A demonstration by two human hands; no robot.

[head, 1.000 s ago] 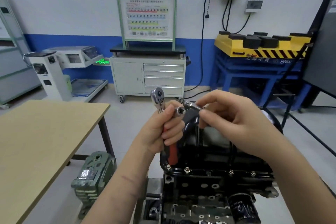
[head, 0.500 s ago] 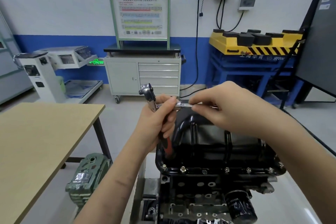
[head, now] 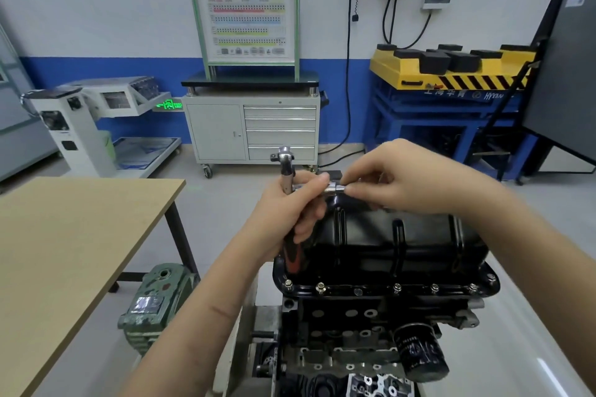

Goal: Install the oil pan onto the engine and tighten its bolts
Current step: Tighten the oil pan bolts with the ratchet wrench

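Pan (head: 380, 245) sits on the engine (head: 354, 325), bolts (head: 320, 287) along its near flange. Left hand (head: 290, 213), fingers wrapped round the ratchet (head: 286, 167), holds it upright while right hand (head: 406, 180) pinches the socket (head: 333, 187) (likely fitting it). Since a second ago the ratchet head has turned side-on and the socket has swung level.

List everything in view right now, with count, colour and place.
oil pan: 1, black, on the engine
bolts: several, silver, along the pan's near flange
engine: 1, black, bottom centre
oil filter: 1, black, engine's right
ratchet: 1, chrome, red-black grip, upright
socket: 1, chrome, between both hands
table: 1, tan, left
gearbox: 1, green, floor
cabinet: 1, grey, back wall
left hand: grips ratchet
right hand: pinches socket
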